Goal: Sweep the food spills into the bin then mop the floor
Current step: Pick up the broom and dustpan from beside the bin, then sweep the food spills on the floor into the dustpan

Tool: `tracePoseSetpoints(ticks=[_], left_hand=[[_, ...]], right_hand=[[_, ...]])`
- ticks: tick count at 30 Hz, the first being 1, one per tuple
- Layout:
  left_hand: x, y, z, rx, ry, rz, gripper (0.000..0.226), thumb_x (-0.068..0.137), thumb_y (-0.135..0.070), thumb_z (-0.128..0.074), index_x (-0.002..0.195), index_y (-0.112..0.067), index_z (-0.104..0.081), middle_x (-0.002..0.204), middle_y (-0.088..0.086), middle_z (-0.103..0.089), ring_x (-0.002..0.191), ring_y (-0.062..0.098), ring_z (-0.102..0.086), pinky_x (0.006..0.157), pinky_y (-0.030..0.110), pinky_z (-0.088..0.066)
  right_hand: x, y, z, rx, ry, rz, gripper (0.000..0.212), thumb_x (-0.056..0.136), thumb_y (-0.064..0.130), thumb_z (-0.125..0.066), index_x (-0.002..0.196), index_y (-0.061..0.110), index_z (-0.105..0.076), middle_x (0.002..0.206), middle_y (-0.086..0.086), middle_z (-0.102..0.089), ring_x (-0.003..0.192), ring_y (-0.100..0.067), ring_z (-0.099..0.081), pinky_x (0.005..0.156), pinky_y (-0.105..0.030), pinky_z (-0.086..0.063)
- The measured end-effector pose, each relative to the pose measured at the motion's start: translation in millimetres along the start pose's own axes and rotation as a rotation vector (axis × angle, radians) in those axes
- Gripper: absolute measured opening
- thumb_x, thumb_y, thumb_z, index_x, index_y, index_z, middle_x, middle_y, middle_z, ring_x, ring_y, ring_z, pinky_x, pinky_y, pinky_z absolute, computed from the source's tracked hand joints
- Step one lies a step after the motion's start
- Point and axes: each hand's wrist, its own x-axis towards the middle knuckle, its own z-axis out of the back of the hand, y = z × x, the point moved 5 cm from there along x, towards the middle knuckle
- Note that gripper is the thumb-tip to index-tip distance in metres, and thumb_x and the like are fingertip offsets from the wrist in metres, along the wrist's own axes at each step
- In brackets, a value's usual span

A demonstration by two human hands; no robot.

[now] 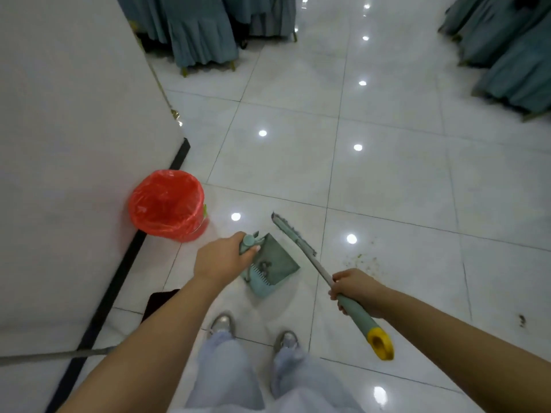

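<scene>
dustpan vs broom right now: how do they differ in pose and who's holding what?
The dustpan hangs from the left hand, which grips its handle top; the right hand grips the broom mid-shaft. The dustpan is short and boxy, pan downward; the broom is long, slanted, head pointing away. Both are teal-green, and neither touches the crumbs.

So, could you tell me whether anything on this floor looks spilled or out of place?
Yes. Small greenish-brown crumbs lie scattered on the tile right of the broom, not yet swept; the dustpan sits left of it. A dark smear marks the tile further right. The red-lined bin stands upright by the wall.
</scene>
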Motion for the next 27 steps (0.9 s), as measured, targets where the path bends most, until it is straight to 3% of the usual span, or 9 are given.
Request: tracePoseSetpoints(ticks=[3,6,11,15,21,27], left_hand=[[16.0,-29.0,-6.9,0.026,0.024,-0.048,0.036,0.085,-0.066,-0.040,0.090,-0.032,-0.051,0.070,-0.006,-0.062,0.066,0.019,-0.061,0.057,0.030,-0.049],[31.8,-51.0,-12.9,0.061,0.038,-0.102,0.038,0.085,-0.066,-0.040,0.091,-0.030,-0.052,0.066,-0.006,-0.057,0.063,0.023,-0.061,0.051,0.027,-0.041],[57.3,-75.1,-23.0,0.097,0.117,-0.209,0.038,0.087,-0.065,-0.040,0.097,-0.031,-0.054,0.072,-0.005,-0.064,0.065,0.022,-0.062,0.052,0.028,-0.044],[78.4,-78.8,-21.6,0.080,0.140,-0.223,0.038,0.085,-0.068,-0.040,0.096,-0.035,-0.054,0.070,-0.008,-0.063,0.064,0.019,-0.061,0.052,0.026,-0.041],[112.2,-87.6,-17.2,0.019,0.141,-0.247,0.037,0.085,-0.068,-0.041,0.098,-0.037,-0.056,0.069,-0.012,-0.058,0.060,0.013,-0.054,0.049,0.023,-0.035],[126.3,-104.9,-26.2,0.065,0.184,-0.341,0.037,0.085,-0.066,-0.041,0.105,-0.038,-0.055,0.068,-0.012,-0.054,0.060,0.015,-0.053,0.050,0.024,-0.035]], right_hand=[[1.9,-26.1,31.0,0.141,-0.098,-0.019,0.034,0.081,-0.006,-0.060,0.113,-0.014,-0.056,0.087,-0.024,-0.058,0.059,-0.028,-0.058,0.048,-0.029,-0.053],[8.8,-54.6,52.8,0.306,-0.175,-0.092,0.046,0.083,0.000,-0.064,0.127,-0.003,-0.048,0.103,-0.027,-0.061,0.062,-0.030,-0.062,0.044,-0.027,-0.051],[21.2,-91.1,67.8,0.483,-0.245,-0.342,0.016,0.096,0.010,-0.049,0.104,-0.004,-0.049,0.064,-0.016,-0.056,0.047,-0.021,-0.049,0.042,-0.025,-0.042],[23.0,-104.8,56.4,0.589,-0.283,-0.351,0.020,0.087,0.006,-0.064,0.099,-0.007,-0.054,0.046,-0.010,-0.054,0.040,-0.018,-0.047,0.040,-0.023,-0.043],[23.8,-117.7,68.2,0.656,-0.323,-0.434,0.020,0.090,-0.002,-0.054,0.108,-0.007,-0.048,0.064,-0.015,-0.051,0.048,-0.022,-0.048,0.043,-0.027,-0.050],[38.6,-110.2,56.8,0.572,-0.438,-0.450,0.021,0.095,0.001,-0.048,0.114,-0.008,-0.048,0.063,-0.014,-0.048,0.045,-0.022,-0.043,0.045,-0.029,-0.038]])
